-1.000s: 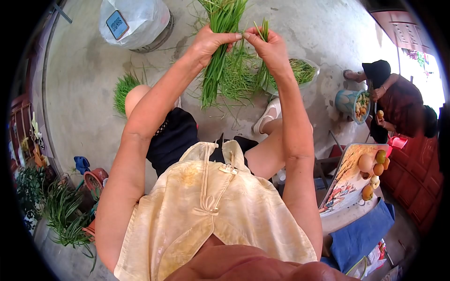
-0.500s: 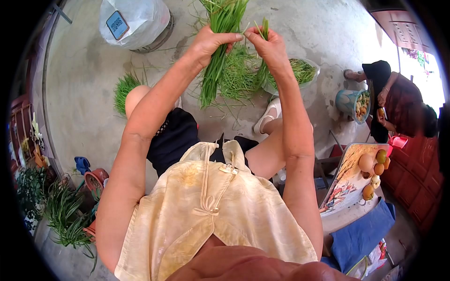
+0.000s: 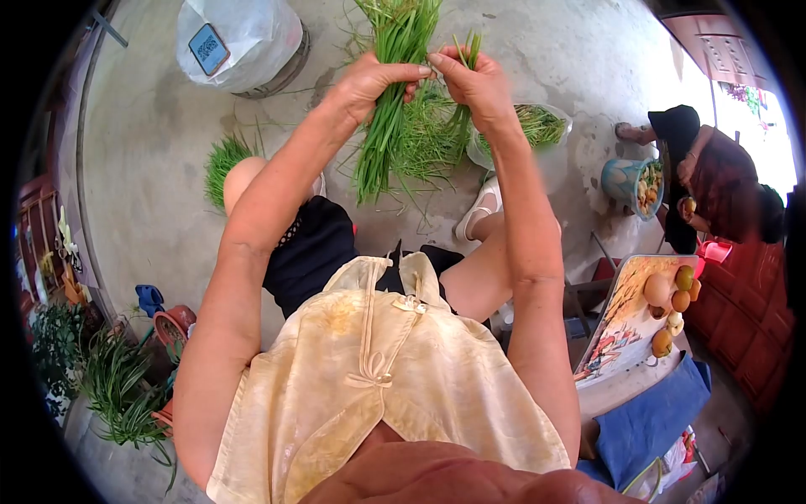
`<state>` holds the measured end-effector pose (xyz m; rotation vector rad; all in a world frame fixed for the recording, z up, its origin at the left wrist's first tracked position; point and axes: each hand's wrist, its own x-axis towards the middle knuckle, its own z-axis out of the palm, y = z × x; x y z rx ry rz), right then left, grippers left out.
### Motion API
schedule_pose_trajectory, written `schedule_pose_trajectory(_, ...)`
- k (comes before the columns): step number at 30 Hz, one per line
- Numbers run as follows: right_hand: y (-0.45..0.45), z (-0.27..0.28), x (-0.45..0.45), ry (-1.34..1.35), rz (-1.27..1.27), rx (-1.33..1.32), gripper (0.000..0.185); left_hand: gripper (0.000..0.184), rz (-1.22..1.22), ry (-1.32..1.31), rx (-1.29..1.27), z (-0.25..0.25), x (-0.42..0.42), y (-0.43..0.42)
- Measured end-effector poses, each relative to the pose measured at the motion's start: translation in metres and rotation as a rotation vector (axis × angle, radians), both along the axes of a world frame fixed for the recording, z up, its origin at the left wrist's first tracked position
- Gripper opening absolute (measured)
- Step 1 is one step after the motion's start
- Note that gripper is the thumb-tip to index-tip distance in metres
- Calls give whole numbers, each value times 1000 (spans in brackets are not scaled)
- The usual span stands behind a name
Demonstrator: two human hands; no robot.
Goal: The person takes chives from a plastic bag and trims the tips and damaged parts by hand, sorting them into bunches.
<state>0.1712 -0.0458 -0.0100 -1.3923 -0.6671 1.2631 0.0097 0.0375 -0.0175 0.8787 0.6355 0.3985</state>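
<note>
A thick bunch of long green chives (image 3: 388, 126) hangs from my left hand (image 3: 366, 82), whose fingers close round its middle. My right hand (image 3: 478, 86) is closed on a much thinner bunch of chives (image 3: 461, 124). The thumb and finger of both hands meet between the bunches, near the tip of my left thumb; whatever they pinch there is too small to make out. Below my hands, a loose heap of chive scraps (image 3: 424, 143) lies on the concrete floor. Another bundle of chives (image 3: 222, 166) rests beside my left knee.
A clear basin (image 3: 568, 134) with green trimmings stands right of the heap. At upper left, a phone (image 3: 208, 49) lies on a plastic-covered bucket (image 3: 264, 42). To the right, a person (image 3: 714, 176) sits by a blue pail (image 3: 620, 182). A board (image 3: 617, 323) bears several round fruits.
My right hand has shifted slightly left and up, closer to my left thumb. Both bunches stay held. The person at right has moved their hands a little.
</note>
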Motion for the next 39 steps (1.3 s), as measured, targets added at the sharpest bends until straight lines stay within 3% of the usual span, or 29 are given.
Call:
schedule_pose_trajectory(6,0,6,-10,-87,-22,63,14,18,33,20,54,0,1,-1)
schedule_pose_trajectory(12,-5,12,-1,37,62,57,20,22,-21,-85,-129,1,0,3)
schedule_pose_trajectory(18,-4,5,7,-141,-100,78,19,20,-12,-80,-131,2,1,1)
schedule_pose_trajectory(21,0,-6,22,-502,-200,38,24,16,-12,-67,-139,1,1,3)
schedule_pose_trajectory(24,-6,-7,29,-873,-32,108,23,14,-27,-71,-139,2,-1,4)
schedule_pose_trajectory(30,-5,8,23,-753,-71,-37,21,16,-33,-52,-111,2,-2,6)
schedule_pose_trajectory(39,-3,6,21,-538,-112,-7,22,19,-41,-57,-129,0,-1,5)
